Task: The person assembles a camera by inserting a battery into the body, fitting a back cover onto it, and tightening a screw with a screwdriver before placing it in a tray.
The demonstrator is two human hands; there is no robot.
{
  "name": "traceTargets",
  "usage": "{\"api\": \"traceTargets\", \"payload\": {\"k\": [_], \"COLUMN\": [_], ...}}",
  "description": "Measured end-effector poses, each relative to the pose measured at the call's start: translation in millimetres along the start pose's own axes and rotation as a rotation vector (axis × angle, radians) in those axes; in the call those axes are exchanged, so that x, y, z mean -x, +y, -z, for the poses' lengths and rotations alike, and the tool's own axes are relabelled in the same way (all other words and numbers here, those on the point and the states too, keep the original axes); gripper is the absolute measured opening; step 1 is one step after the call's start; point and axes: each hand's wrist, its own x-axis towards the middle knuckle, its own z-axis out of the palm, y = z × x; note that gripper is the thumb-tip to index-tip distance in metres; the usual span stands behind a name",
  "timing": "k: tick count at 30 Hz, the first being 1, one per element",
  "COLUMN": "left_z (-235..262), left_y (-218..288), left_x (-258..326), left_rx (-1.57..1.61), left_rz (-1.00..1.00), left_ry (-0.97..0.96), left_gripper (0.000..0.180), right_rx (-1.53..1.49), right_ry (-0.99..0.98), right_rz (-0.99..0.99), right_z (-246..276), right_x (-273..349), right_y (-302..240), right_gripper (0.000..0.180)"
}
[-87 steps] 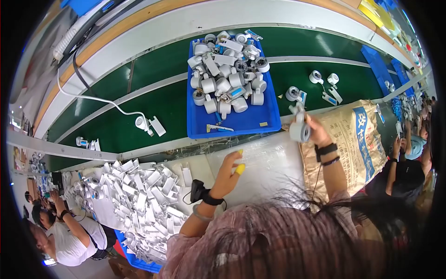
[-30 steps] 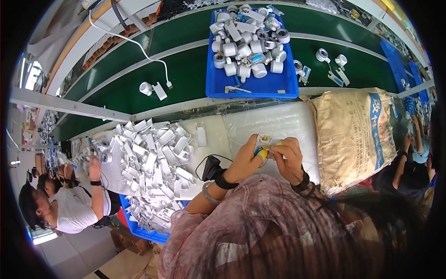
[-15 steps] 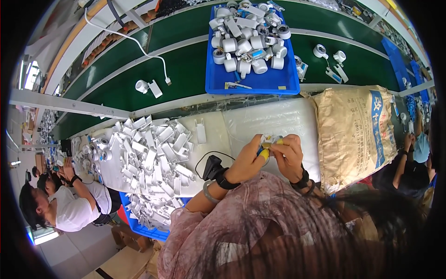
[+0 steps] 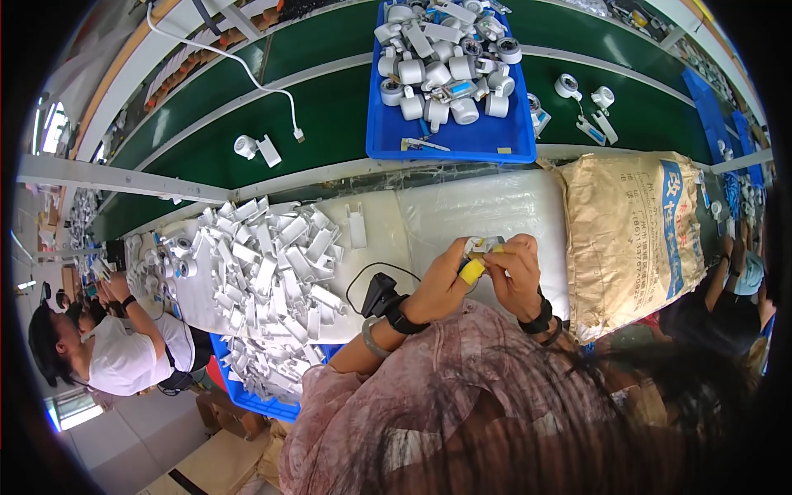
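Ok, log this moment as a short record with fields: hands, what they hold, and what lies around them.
left hand: grips a yellow tool, wrist strap with black cable
right hand: pinches a small white part against the tool
work surface: white, under clear plastic film
left of the hands: pile of white plastic pieces
beyond: blue tray of white parts on the green conveyor
right: tan sack

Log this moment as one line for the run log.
left hand: holds yellow tool | right hand: holds small white part | both over white work surface | blue bin behind
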Motion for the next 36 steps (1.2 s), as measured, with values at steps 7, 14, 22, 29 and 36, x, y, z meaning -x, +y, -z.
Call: {"api": "traceTargets", "payload": {"k": [7,14,22,29,36], "left_z": [-1.4,-2.1,2.9,-1.5,-2.5], "left_y": [-0.6,-4.5,2.6,5.9,4.2], "left_x": [1.2,2.6,5.2,9.1,12.7], "left_rx": [-0.119,-0.256,-0.328,-0.181,-0.131], "left_rz": [-0.006,-0.011,0.002,0.051,0.101], "left_ry": [0.055,0.114,0.063,0.088,0.053], "left_gripper": [0.026,0.019,0.030,0.037,0.031], "right_rx": [0.023,0.014,0.031,-0.024,-0.018], "right_ry": [-0.017,-0.019,-0.147,-0.104,-0.098], "right_rz": [0.003,0.031,0.063,0.116,0.108], "right_z": [-1.9,-7.6,1.2,-3.5,-2.5], "right_x": [3.9,11.6,-4.8,0.9,1.2], "right_y": [0.8,3.6,-7.1,-0.7,-6.5], "right_gripper": [0.027,0.026,0.030,0.033,0.032]}}
